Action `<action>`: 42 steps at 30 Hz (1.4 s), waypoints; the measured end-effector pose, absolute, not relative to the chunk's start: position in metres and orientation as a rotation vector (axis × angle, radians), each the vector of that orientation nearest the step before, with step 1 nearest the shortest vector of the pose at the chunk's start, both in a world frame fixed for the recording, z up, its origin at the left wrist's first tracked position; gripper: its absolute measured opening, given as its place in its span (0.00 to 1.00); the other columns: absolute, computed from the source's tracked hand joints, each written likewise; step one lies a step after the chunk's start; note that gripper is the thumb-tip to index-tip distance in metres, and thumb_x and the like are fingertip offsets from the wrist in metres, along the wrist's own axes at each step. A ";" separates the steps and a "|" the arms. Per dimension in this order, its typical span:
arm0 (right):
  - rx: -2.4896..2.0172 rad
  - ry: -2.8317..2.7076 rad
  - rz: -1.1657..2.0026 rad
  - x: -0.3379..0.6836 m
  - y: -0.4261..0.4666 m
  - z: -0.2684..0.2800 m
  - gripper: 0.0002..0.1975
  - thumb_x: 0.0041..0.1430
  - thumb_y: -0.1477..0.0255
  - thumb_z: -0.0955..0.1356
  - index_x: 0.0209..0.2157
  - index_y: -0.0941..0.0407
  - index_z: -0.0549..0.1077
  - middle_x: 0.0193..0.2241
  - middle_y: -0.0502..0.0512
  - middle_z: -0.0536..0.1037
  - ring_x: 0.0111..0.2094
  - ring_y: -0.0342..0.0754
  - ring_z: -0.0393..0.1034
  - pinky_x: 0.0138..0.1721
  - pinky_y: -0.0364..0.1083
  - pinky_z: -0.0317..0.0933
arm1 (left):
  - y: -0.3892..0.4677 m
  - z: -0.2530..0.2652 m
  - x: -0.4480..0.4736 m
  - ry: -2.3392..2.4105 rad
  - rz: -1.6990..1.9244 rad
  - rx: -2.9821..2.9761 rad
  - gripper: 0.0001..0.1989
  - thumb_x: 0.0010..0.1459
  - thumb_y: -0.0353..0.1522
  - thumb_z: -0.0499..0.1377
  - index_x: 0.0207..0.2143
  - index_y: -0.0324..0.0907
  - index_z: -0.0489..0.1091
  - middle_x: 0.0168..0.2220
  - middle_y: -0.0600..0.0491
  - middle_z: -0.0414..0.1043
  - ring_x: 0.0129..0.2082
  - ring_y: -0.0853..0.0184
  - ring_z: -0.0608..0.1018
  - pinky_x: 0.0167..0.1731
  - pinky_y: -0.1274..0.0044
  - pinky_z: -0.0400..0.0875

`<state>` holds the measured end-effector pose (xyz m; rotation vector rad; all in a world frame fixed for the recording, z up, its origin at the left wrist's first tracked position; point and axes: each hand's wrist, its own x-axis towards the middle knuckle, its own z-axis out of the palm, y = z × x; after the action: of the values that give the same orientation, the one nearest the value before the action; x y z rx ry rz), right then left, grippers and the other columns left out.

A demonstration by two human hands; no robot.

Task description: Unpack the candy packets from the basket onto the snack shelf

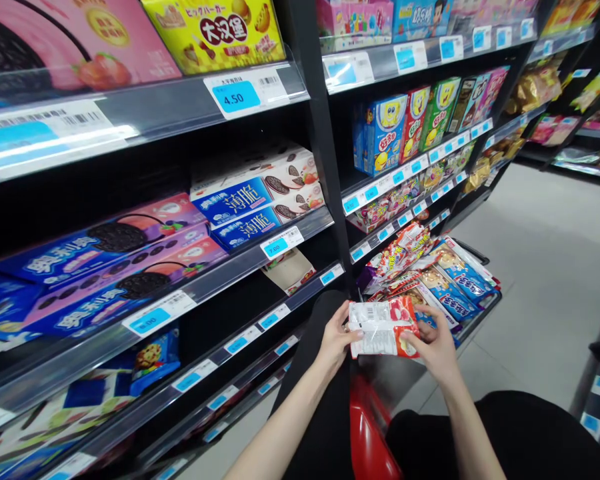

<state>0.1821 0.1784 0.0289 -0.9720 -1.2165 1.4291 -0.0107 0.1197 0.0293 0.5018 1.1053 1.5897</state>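
Observation:
Between my two hands is a red and white snack packet (pixel 380 327), with its printed back and seam facing up. My left hand (pixel 336 337) grips the packet's left end, thumb on top. My right hand (pixel 436 343) pinches its right end, the fingers curled behind it. Just beyond the packet stands a cart or basket (pixel 495 300) piled with blue snack packs (pixel 450 287) and red and white packets (pixel 405 250). What kind of snack the held packet contains, I cannot make out.
Shelves on the left hold purple-blue cookie boxes (pixel 130 287), white-blue biscuit boxes (pixel 260 200) and a yellow box (pixel 220 33). Small cartoon boxes (pixel 387 130) stand farther along. A red object (pixel 370 433) lies between my black-clad legs. Grey tiled floor (pixel 545 267) runs along the aisle.

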 end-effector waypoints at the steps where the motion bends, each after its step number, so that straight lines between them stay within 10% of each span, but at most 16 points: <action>1: -0.986 -1.174 1.500 0.182 0.179 0.028 0.32 0.38 0.68 0.75 0.47 0.51 0.63 0.45 0.59 0.72 0.38 0.52 0.72 0.35 0.50 0.68 | 0.119 0.030 -0.011 1.076 1.532 0.511 0.33 0.29 0.26 0.71 0.44 0.39 0.69 0.44 0.46 0.72 0.38 0.63 0.75 0.38 0.75 0.69; 11: -1.162 -1.241 1.705 0.198 0.185 0.014 0.19 0.41 0.60 0.72 0.33 0.58 0.75 0.28 0.57 0.80 0.28 0.55 0.73 0.30 0.51 0.67 | 0.118 0.026 -0.010 1.352 1.380 0.705 0.09 0.37 0.30 0.68 0.24 0.34 0.74 0.22 0.51 0.76 0.21 0.69 0.74 0.24 0.81 0.65; 20: -1.229 -1.417 1.589 0.195 0.186 0.017 0.21 0.49 0.52 0.66 0.26 0.58 0.74 0.23 0.54 0.77 0.26 0.51 0.70 0.27 0.46 0.64 | 0.119 0.031 -0.011 1.369 1.446 0.627 0.08 0.38 0.31 0.67 0.23 0.36 0.74 0.20 0.53 0.74 0.18 0.72 0.71 0.21 0.83 0.62; 29: -0.958 -1.431 1.880 0.210 0.187 0.020 0.24 0.45 0.64 0.71 0.46 0.55 0.71 0.41 0.59 0.77 0.42 0.56 0.72 0.41 0.52 0.66 | 0.120 0.032 -0.011 1.350 1.467 0.578 0.09 0.38 0.32 0.67 0.23 0.35 0.74 0.20 0.53 0.74 0.19 0.71 0.72 0.22 0.82 0.63; 42: -1.101 -1.422 1.683 0.202 0.188 0.017 0.19 0.48 0.57 0.68 0.37 0.56 0.75 0.32 0.57 0.79 0.34 0.54 0.72 0.35 0.50 0.66 | 0.120 0.034 -0.011 1.359 1.419 0.583 0.11 0.36 0.33 0.68 0.22 0.35 0.72 0.18 0.53 0.73 0.17 0.73 0.70 0.20 0.82 0.62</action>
<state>0.2022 0.1881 0.0170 -1.1015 -1.4216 1.6833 -0.0110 0.1198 0.0339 0.5827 1.3590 1.4194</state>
